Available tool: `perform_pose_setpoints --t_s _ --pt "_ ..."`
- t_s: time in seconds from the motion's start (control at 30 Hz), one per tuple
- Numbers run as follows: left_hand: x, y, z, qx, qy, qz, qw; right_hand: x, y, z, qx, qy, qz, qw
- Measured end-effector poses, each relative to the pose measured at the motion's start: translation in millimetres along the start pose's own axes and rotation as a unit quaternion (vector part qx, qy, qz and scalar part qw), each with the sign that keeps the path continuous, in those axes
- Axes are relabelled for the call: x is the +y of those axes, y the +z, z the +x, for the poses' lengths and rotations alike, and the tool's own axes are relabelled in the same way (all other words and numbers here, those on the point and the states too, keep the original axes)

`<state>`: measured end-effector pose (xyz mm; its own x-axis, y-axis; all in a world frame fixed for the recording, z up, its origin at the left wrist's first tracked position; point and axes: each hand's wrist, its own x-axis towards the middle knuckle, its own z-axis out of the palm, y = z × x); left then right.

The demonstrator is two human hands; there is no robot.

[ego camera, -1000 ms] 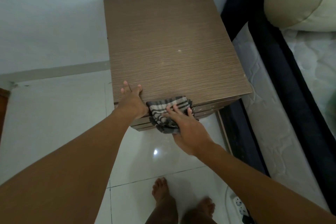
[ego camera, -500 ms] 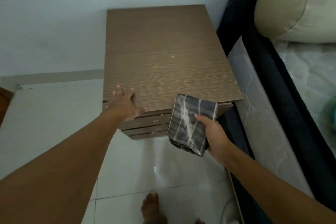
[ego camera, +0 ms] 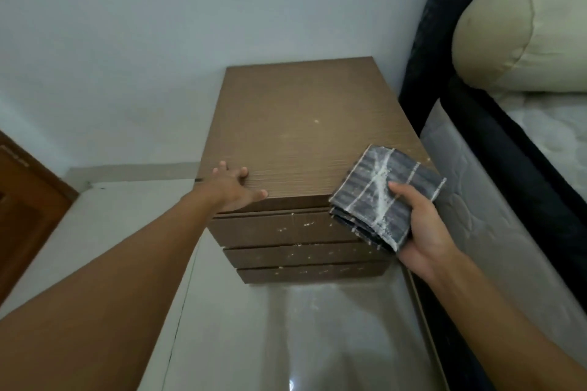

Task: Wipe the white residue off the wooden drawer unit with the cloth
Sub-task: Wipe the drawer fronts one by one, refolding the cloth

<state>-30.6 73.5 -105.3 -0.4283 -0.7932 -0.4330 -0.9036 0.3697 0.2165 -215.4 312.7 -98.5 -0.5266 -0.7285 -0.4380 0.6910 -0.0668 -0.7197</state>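
Bed (ego camera: 476, 200) takes up the right side, with the wooden drawer unit (ego camera: 295, 124) just beside it, against the wall. The folded striped cloth (ego camera: 378, 197), streaked white, is at the unit's front right corner, gripped by the right hand (ego camera: 422, 238), thumb on top. The left hand (ego camera: 233, 189) lies flat on the top's front left edge, fingers spread. White residue (ego camera: 305, 225) specks dot the drawer fronts.

No writing, label, brand, number or sign can be read, neither on the cloth (ego camera: 374, 194) in the grip of the right hand (ego camera: 425, 232) nor on the drawer unit (ego camera: 301, 124) beside it.
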Motion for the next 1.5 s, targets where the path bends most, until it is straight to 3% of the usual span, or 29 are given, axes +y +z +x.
perform_pose_setpoints --t_s 0.4,0.5,0.67,0.73,0.87,1.0,1.1,1.3,1.4,1.5 --pt "-13.0 23.2 -17.2 0.116 0.061 -0.035 0.991 36.6 -66.1 -1.2 -0.051 -0.129 -0.027 0.99" --pt "-18.1 42.3 -21.8 0.182 0.062 -0.068 0.979 45.4 -76.8 -12.4 0.009 -0.16 -0.026 0.987" --pt "-17.4 56.5 -20.5 0.28 0.041 -0.016 0.959 58.7 -103.3 -27.2 0.147 -0.194 -0.058 0.968" --pt "-17.8 74.4 -18.0 0.333 0.043 -0.064 0.94 57.7 -110.6 -29.3 0.183 -0.221 -0.085 0.954" --pt "-27.8 138.7 -18.2 0.44 0.026 -0.25 0.862 51.0 -116.2 -30.1 0.199 -0.264 -0.132 0.935" --pt "-40.2 148.4 -6.5 0.371 -0.064 -0.441 0.815 44.4 -109.7 -22.4 0.211 -0.31 -0.171 0.911" --pt "-39.1 133.9 2.7 0.318 -0.082 -0.545 0.771 47.6 -104.0 -8.5 0.231 -0.32 -0.186 0.9" --pt "-40.5 132.3 4.3 0.353 -0.113 -0.589 0.718 61.3 -95.7 4.5 0.211 -0.348 -0.244 0.88" --pt "-40.4 133.6 3.5 0.357 -0.11 -0.606 0.703 64.0 -101.6 6.7 0.217 -0.39 -0.326 0.833" --pt "-40.0 136.0 -0.4 0.36 -0.116 -0.609 0.697 59.6 -112.9 3.5 0.25 -0.406 -0.44 0.761"
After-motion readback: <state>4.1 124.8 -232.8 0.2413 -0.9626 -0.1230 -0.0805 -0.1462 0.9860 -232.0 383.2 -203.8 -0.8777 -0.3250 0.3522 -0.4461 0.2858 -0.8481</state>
